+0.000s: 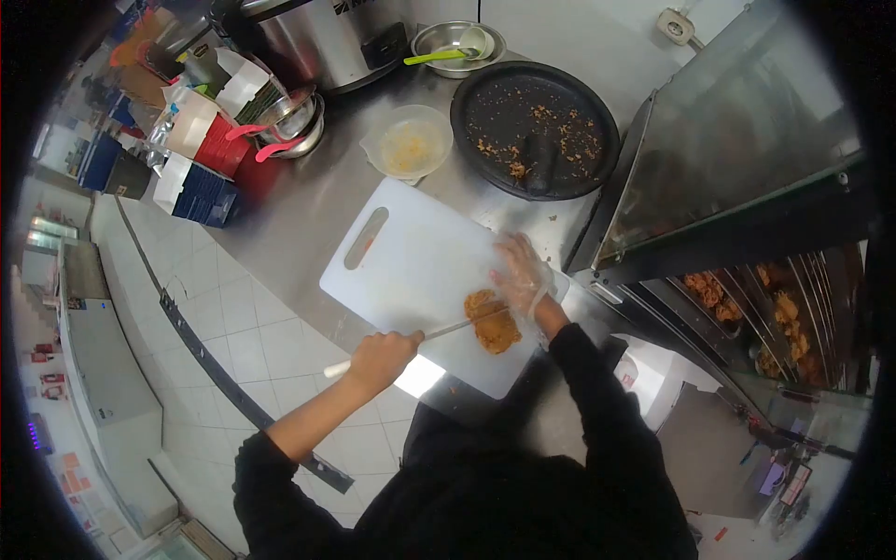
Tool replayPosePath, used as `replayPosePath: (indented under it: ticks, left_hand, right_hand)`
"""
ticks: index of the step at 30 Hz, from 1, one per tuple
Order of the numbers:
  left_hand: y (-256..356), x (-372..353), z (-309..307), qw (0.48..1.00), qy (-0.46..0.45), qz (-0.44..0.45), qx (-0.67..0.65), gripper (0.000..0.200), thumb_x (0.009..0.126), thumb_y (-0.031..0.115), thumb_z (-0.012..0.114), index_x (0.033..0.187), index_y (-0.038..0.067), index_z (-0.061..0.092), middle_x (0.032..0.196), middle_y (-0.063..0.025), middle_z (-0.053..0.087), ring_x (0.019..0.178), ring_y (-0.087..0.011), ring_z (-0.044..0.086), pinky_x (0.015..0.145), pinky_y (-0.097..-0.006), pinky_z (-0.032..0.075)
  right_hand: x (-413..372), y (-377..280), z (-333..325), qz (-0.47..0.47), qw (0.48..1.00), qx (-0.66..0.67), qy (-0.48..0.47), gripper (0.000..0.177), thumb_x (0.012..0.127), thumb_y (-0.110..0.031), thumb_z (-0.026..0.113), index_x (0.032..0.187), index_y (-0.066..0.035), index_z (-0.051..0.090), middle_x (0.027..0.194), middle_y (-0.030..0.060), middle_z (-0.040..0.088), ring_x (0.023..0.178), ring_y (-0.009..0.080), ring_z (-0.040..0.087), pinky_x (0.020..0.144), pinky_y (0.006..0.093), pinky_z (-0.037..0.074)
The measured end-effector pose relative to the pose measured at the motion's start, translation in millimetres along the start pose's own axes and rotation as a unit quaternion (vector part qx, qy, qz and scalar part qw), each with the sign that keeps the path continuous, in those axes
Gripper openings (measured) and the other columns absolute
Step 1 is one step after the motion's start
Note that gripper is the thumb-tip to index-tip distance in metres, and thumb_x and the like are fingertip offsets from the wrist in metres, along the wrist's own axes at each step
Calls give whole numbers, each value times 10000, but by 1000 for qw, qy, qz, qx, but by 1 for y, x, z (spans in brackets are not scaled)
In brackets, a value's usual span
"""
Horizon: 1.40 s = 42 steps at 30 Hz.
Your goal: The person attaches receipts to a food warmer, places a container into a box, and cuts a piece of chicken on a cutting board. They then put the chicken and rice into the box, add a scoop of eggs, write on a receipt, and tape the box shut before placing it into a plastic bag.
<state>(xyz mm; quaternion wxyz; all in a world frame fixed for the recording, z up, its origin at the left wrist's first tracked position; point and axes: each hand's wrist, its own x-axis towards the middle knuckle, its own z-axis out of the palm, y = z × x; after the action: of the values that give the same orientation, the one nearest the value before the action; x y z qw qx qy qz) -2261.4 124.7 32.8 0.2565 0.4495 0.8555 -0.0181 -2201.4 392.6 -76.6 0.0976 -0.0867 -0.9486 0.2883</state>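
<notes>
My left hand (pixel 383 360) is bare and wrapped round the handle of a knife (pixel 450 329). The white butt of the handle sticks out behind the fist. Its blade lies across a flat, golden-brown fried cutlet (pixel 495 333), which looks like breaded chicken. Under the cutlet is a white cutting board (pixel 425 247) with a slot handle at its far left end. My right hand (pixel 521 273), in a clear plastic glove, rests at the board's right edge just beyond the cutlet. Its fingers are stretched out and apart, with nothing seen in them.
Behind the board stand a crumb-strewn round black stone mortar (pixel 485 103) with a dark pestle, a pale bowl (pixel 411 140) and a metal bowl (pixel 429 42) with a green-handled spoon. Food boxes (pixel 201 201) line the left. A glass cabinet (pixel 728 224) with fried pieces is close on my right.
</notes>
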Motion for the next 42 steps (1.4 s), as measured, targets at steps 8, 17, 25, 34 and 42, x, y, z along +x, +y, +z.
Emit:
replayPosePath:
  ticks: [8, 17, 25, 34, 42]
  left_hand:
    - [-7, 17, 24, 997, 44, 15, -55, 148, 798, 220, 477, 882, 107, 524, 564, -122, 556, 545, -308, 587, 497, -410, 477]
    - [5, 12, 28, 999, -6, 23, 36, 139, 798, 148, 438, 902, 123, 527, 586, -122, 566, 548, -279, 597, 492, -401, 483]
    - [26, -2, -11, 1000, 20, 21, -3, 142, 815, 226, 462, 866, 110, 525, 586, -126, 562, 549, -308, 583, 473, -404, 468]
    - [7, 13, 72, 999, 22, 12, 21, 153, 811, 244, 473, 913, 132, 499, 584, -106, 553, 548, -305, 577, 473, -418, 456]
    - [45, -15, -15, 999, 34, 21, 36, 137, 810, 210, 457, 876, 112, 526, 615, -131, 576, 567, -302, 596, 465, -406, 469]
  right_hand:
    - [4, 7, -7, -7, 1000, -9, 16, 534, 723, -272, 593, 1186, -98, 393, 1257, 110, 356, 1218, 348, 236, 1012, 436, 182]
    - [-19, -2, -13, 8, 999, -4, 40, 508, 725, -257, 585, 1164, -79, 400, 1240, 126, 366, 1208, 341, 251, 1008, 429, 188]
    - [-14, 4, -25, 22, 994, 100, 37, 479, 731, -204, 571, 1156, -78, 391, 1233, 135, 358, 1213, 339, 244, 1013, 420, 192]
    - [-34, 1, -13, 2, 998, 47, 31, 542, 713, -279, 575, 1165, -48, 385, 1229, 180, 344, 1214, 366, 222, 1020, 435, 169]
    - [-32, 17, -16, 55, 991, 114, 33, 498, 746, -206, 575, 1178, -58, 376, 1253, 185, 318, 1222, 370, 213, 1018, 421, 184]
